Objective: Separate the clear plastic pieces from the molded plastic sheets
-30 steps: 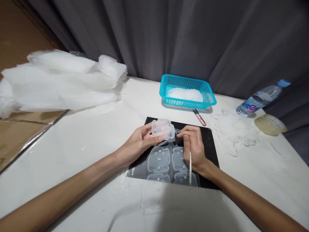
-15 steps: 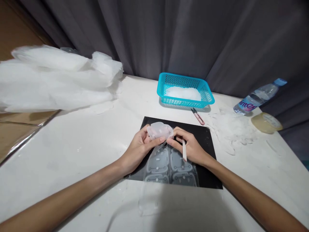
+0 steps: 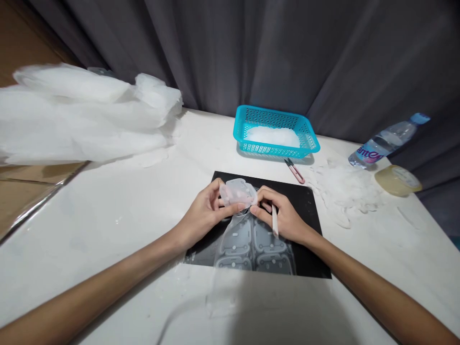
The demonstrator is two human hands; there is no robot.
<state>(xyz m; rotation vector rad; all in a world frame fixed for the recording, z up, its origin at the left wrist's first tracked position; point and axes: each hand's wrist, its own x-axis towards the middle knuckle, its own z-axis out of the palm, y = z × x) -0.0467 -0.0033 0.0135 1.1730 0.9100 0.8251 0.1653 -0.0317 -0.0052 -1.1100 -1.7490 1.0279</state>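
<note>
A translucent moulded plastic piece [image 3: 237,192] is held above the black mat [image 3: 309,230]. Closed around its left side is my left hand [image 3: 212,203], thumb along the lower edge. My right hand [image 3: 276,211] pinches the piece's right edge between thumb and forefinger. Tucked in that same hand is a thin pale stick-like tool [image 3: 275,221], pointing down toward me; its working end cannot be made out. Below both hands, a clear sheet with several moulded compartments [image 3: 235,237] lies on the mat, its top reaching up to the held piece.
A blue basket [image 3: 276,152] with white pieces stands at the back. Pink-handled thread snips [image 3: 294,171] lie before it. Plastic scraps [image 3: 345,187], a water bottle [image 3: 388,141] and a tape roll [image 3: 397,180] are at right. White plastic bags [image 3: 82,120] are heaped at left.
The translucent piece has been tilted, so more of its flat face shows now. Both hands keep their hold and have barely shifted.
</note>
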